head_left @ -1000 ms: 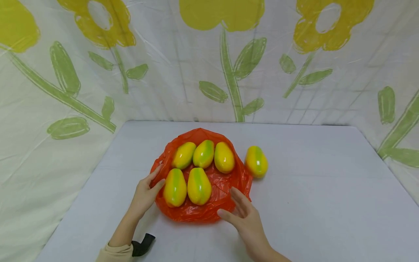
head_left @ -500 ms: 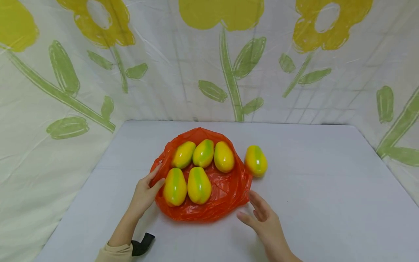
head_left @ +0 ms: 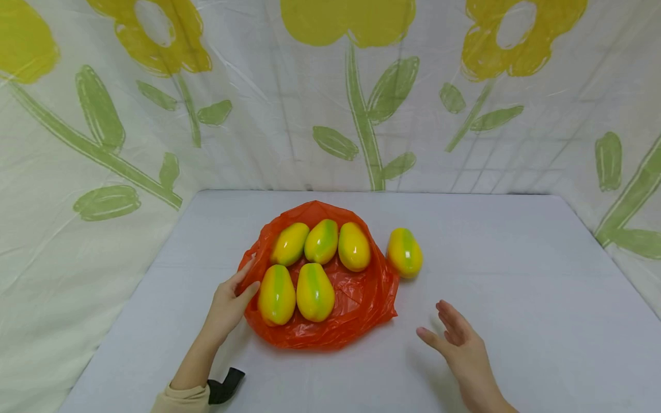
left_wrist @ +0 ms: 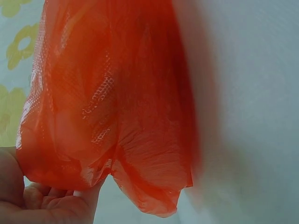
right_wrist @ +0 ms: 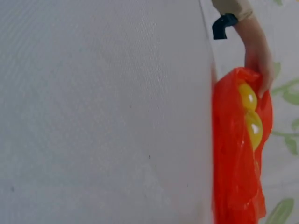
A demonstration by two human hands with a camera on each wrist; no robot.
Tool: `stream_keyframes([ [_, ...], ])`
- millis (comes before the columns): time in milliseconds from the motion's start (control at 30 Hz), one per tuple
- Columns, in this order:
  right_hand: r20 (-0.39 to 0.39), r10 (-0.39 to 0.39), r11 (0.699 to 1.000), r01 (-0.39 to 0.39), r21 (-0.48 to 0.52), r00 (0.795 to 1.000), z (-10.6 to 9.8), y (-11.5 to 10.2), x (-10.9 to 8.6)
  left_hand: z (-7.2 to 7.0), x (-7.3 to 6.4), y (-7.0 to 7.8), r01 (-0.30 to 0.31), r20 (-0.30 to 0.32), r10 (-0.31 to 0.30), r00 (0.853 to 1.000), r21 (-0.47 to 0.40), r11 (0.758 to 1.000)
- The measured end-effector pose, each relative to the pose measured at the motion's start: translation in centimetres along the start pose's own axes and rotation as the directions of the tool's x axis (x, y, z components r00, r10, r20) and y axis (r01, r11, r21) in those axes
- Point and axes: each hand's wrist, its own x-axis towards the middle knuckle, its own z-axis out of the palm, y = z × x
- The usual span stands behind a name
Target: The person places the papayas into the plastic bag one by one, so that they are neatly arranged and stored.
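A red plastic bag (head_left: pixel 347 299) lies spread open on the table, with several yellow-green papayas (head_left: pixel 315 292) inside. One more papaya (head_left: pixel 405 253) sits on the table, just outside the bag's right side. My left hand (head_left: pixel 227 306) holds the bag's left rim between thumb and fingers. In the left wrist view, the red bag (left_wrist: pixel 112 93) fills much of the picture and covers part of the left hand (left_wrist: pixel 51 205). My right hand (head_left: pixel 463 350) is apart from the bag, to its lower right above the table, fingers extended and holding nothing.
The white-covered table (head_left: pixel 542 275) extends right of the bag. Behind it hangs a pale cloth (head_left: pixel 289 115) printed with yellow flowers. A black wrist piece (head_left: pixel 226 385) sticks out beside the left sleeve (head_left: pixel 182 400).
My right hand has moved right, from over the bag's lower right edge to above the table. The left hand, bag and papayas have stayed in place.
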Motion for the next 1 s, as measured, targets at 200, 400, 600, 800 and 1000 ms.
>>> stream_keyframes([
  [200, -0.038, -0.024, 1.0, 0.024, 0.002, 0.999, -1.2, -0.1, 0.4, 0.0, 0.1, 0.0, -0.011, -0.003, 0.011, 1.0, 0.01, 1.0],
  [400, -0.062, -0.033, 0.999, 0.033, 0.004, 0.998, -1.3, -0.3, 1.2, 0.0, 0.2, 0.1, -0.006, 0.004, 0.006, 1.0, 0.013, 1.0],
  [600, -0.068, -0.047, 0.999, 0.048, 0.001, 0.997, -1.2, -0.9, 1.9, 0.0, 0.2, 0.2, -0.001, 0.002, 0.001, 1.0, 0.017, 1.0],
  [800, -0.065, -0.052, 0.999, 0.051, -0.013, 0.997, -0.9, -1.6, 2.7, -0.1, 0.1, 0.3, 0.01, 0.001, -0.011, 1.0, 0.025, 1.0],
  [1000, -0.06, -0.059, 0.998, 0.058, -0.01, 0.996, -0.6, -2.2, 3.6, -0.2, 0.1, 0.2, 0.026, 0.008, -0.026, 1.0, 0.019, 0.999],
])
